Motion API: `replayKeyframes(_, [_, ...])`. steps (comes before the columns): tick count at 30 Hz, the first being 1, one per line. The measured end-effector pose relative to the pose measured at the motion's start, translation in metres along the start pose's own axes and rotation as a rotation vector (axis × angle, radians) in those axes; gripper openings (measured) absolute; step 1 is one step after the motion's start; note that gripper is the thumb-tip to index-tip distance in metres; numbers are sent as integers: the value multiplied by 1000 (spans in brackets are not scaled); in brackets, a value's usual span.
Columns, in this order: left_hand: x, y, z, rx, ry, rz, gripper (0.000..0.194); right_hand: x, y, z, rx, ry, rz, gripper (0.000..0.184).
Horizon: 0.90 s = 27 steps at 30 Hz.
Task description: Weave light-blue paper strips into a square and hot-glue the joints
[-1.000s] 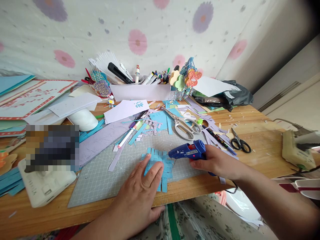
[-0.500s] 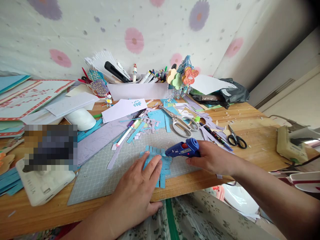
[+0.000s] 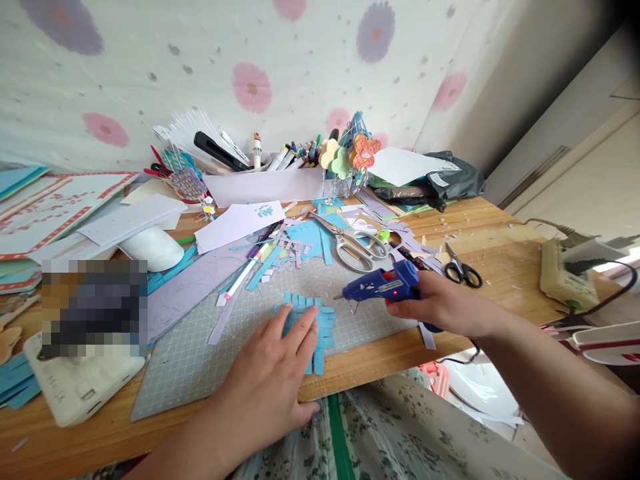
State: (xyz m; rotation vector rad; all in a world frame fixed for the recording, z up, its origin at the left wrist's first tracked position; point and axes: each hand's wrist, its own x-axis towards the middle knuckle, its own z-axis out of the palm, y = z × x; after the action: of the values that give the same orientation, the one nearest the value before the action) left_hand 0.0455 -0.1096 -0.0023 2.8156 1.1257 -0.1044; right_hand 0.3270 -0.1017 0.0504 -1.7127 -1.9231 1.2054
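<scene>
On the near edge of the grey cutting mat [image 3: 185, 370] lies a woven piece of blue paper strips [image 3: 325, 327], its ends uneven. My left hand [image 3: 273, 363] rests on it from the left, fingers stretched out flat over the strips and thumb at the table edge. To the right, my right hand [image 3: 450, 303] is wrapped around a blue hot glue gun [image 3: 383, 285] with a small red light lit. The nozzle points left, just above and right of the woven paper, apart from it. The glue gun's grip is partly hidden by my fingers.
Large scissors [image 3: 350, 248] and purple paper scraps [image 3: 297, 250] lie behind the mat's middle. Small black scissors [image 3: 463, 272] sit farther right. A power strip [image 3: 565, 280] is at the right edge; a white device [image 3: 85, 387] stands at the left. Pens fill a white box [image 3: 265, 187] behind.
The glue gun has drawn back to the right, away from the woven blue paper. My left hand stays on the strips. The whole view has shifted slightly.
</scene>
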Motion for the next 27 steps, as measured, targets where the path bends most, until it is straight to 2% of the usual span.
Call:
replayKeyframes(4, [2, 2, -3, 23, -29, 14, 86, -11, 12, 0, 211, 79, 14, 24])
replayKeyframes(7, [3, 3, -4, 37, -27, 20, 84, -13, 15, 6, 270, 68, 24, 24])
replayKeyframes(13, [-4, 5, 5, 13, 98, -36, 83, -5, 14, 24, 377, 73, 22, 25])
replayKeyframes(16, [-10, 6, 14, -22, 172, -64, 84, 4, 9, 31, 363, 46, 20, 27])
replayKeyframes(20, [-14, 7, 22, -79, 201, -112, 91, 20, -4, 34, 273, -23, -18, 22])
replayKeyframes(27, [-15, 6, 21, -27, 233, -113, 96, 38, -19, 34, 232, -88, -39, 17])
